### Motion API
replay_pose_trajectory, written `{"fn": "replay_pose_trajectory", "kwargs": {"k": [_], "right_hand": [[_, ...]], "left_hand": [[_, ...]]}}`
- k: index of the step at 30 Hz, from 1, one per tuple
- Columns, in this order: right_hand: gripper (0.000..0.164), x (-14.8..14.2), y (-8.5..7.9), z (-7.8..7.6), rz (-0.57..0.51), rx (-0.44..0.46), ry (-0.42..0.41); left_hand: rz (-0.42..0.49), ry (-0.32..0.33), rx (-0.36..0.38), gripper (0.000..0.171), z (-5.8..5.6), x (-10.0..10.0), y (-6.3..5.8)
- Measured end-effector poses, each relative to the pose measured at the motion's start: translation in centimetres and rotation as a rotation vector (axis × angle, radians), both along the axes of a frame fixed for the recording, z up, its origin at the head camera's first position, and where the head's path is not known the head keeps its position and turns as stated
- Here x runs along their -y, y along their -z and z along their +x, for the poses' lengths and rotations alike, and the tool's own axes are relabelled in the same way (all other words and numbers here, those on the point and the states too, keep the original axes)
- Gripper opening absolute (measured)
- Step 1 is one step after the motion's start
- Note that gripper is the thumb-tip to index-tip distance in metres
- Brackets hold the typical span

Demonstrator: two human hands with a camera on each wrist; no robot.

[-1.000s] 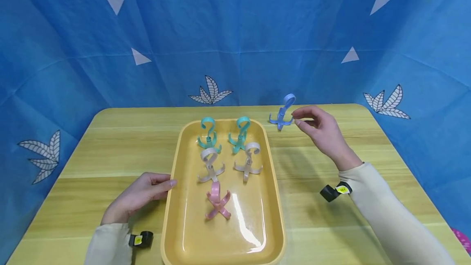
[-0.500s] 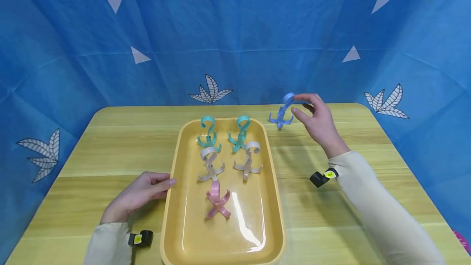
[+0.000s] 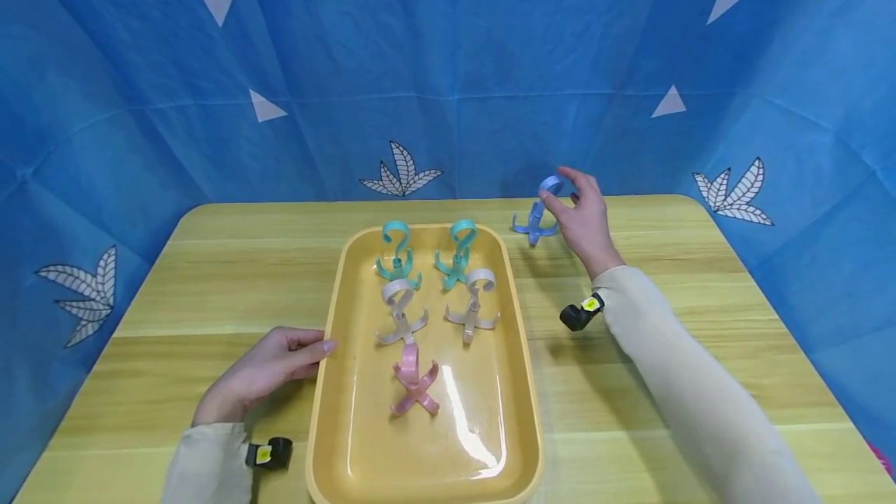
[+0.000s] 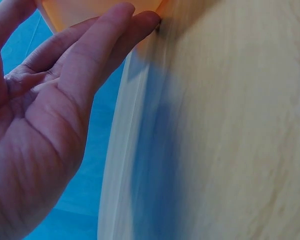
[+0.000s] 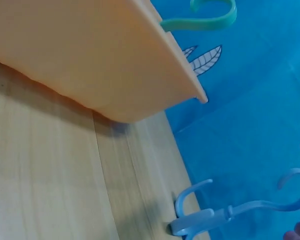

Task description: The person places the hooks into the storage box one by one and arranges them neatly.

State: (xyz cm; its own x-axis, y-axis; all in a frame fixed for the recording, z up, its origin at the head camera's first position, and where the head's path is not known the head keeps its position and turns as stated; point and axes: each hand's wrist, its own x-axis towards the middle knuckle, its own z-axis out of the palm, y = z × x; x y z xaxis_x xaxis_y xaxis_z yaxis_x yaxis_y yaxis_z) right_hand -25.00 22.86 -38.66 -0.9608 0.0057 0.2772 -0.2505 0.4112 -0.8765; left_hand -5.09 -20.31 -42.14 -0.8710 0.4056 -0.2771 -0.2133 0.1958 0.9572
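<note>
In the head view my right hand (image 3: pixel 583 212) has its thumb and index finger around the curled top of a blue four-pronged hanging hook (image 3: pixel 535 225), which stands on its prongs at the back of the table. The right wrist view shows that blue hook (image 5: pixel 202 220) with fingertips at its curl. My left hand (image 3: pixel 269 368) holds the left rim of a yellow tray (image 3: pixel 329 379), thumb over the edge and fingers outside. Inside the tray stand two green hooks (image 3: pixel 397 267) at the back, two white hooks (image 3: pixel 470 317) in the middle, and a pink hook (image 3: pixel 414 389) in front.
The wood-grain table (image 3: pixel 210 278) carries the tray near its middle. A blue cloth (image 3: pixel 448 68) with white triangles and leaf prints hangs behind the table and on both sides. Black wrist cameras (image 3: pixel 578 316) hang below each wrist.
My right hand has moved up and left, from beside the blue hook's prongs to its curled top. The left hand and the tray have stayed put.
</note>
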Motion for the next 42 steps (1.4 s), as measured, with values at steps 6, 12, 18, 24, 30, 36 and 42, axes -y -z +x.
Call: {"fn": "replay_pose_trajectory", "kwargs": {"k": [6,12,18,24,30,36,42], "right_hand": [[0.062,0.3,0.5,-0.9,0.027,0.036,0.010],[0.064,0.4,0.7,-1.3,0.041,0.059,-0.004],[0.061,0.5,0.7,-1.6,0.069,0.086,0.000],[0.058,0.4,0.6,-2.0,0.092,0.073,0.003],[0.055,0.3,0.6,-2.1,0.075,0.117,-0.004],[0.052,0.2,0.8,-2.1,0.046,0.133,-0.010],[0.053,0.1,0.4,-1.8,0.053,0.143,-0.024]], "left_hand": [[-0.005,0.000,0.006,0.048,-0.1,0.0,0.2],[0.002,-0.005,0.007,0.049,-0.2,0.0,0.2],[0.010,0.001,0.004,0.048,-0.2,-0.1,0.3],[-0.002,-0.006,0.006,0.047,-0.2,-0.1,0.3],[0.010,-0.001,0.011,0.047,-0.3,-0.1,0.3],[0.027,0.009,0.011,0.045,-0.2,-0.1,0.2],[0.025,0.009,0.017,0.046,-0.1,0.0,0.1]]}}
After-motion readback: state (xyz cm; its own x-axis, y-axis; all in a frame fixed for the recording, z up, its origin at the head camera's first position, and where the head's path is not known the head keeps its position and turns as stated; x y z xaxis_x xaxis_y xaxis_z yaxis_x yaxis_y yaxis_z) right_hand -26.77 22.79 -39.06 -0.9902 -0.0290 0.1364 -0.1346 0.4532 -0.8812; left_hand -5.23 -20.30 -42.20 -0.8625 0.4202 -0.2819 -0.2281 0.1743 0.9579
